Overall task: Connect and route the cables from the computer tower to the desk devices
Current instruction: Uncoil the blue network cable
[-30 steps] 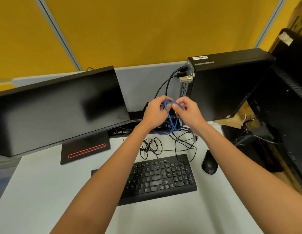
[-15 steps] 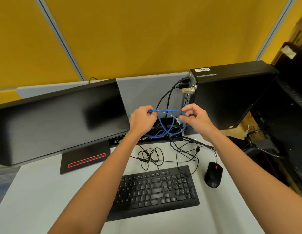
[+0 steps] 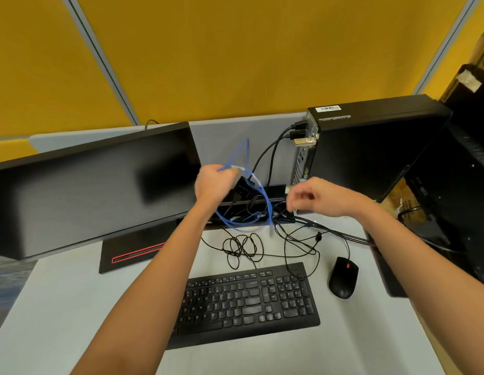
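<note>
Yellow partition panels behind, grey desk (image 3: 73, 307) below, pale screen along its back edge. Standing at the back right corner: the computer tower (image 3: 370, 147), rear ports turned leftward toward the desk's middle, two black leads already plugged near its top. Filling the back left: the monitor (image 3: 95, 185). Toward the front edge: keyboard (image 3: 249, 301), with mouse (image 3: 343, 277) just to its right. Between keyboard and back edge: a tangle of black cables (image 3: 262, 247).

Left hand (image 3: 212, 182) clenched around the blue cable (image 3: 259, 196), one loop blurred and standing above the fist, the rest falling down and rightward into a slack loop near the black power strip (image 3: 265, 196) at the back edge. Right hand (image 3: 314, 197) just left of the tower's lower rear, fingers curled; something pale at the fingertips, perhaps a connector, too blurred to tell whether pinched or merely near. Cannot tell that grip.

Relation that matters: ports lying up and to the right of the blue cable, facing left, so the plug's long axis needs turning roughly level, pointing rightward. Right hand much nearer those ports; left hand well apart from them, better placed to feed slack. Judged as still untangling, blue lead not yet seated in the tower. Risk: slack loop catching on the black leads beneath.
</note>
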